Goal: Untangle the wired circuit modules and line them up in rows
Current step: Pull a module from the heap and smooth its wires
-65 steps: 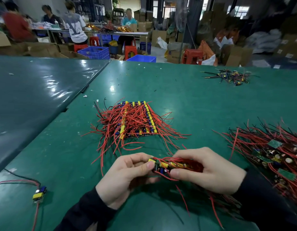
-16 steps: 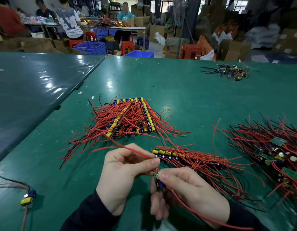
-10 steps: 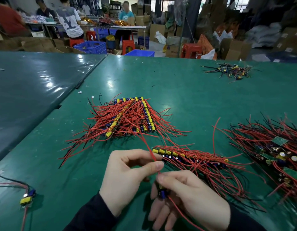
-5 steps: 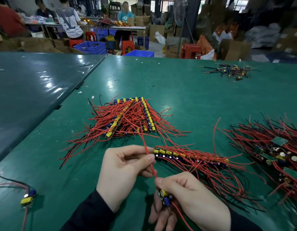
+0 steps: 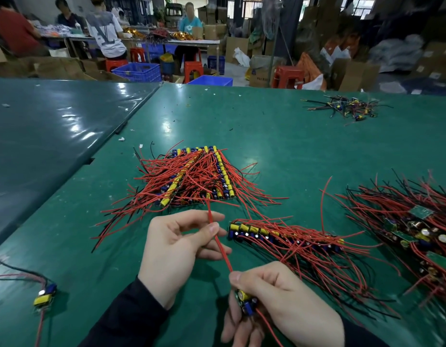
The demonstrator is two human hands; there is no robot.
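My right hand (image 5: 277, 309) grips a small circuit module (image 5: 246, 300) with a yellow and a blue part, low in the view. One red wire (image 5: 220, 242) runs from it up and left, pinched between thumb and fingers of my left hand (image 5: 177, 249). Just right of my left hand lies a row of modules (image 5: 279, 237) with red wires trailing toward me. Farther off sits a stack of lined-up rows (image 5: 197, 176). A tangled pile of modules (image 5: 417, 229) lies at the right edge.
A single module (image 5: 44, 298) with red and black wires lies at the near left. A small heap of dark wired parts (image 5: 347, 108) sits far right on the green table (image 5: 267, 136). A darker table (image 5: 41, 136) adjoins on the left. People work at benches behind.
My right hand has drawn the module down and toward me, pulling its red wire straight through my left hand's pinch. The rows on the table have not moved.
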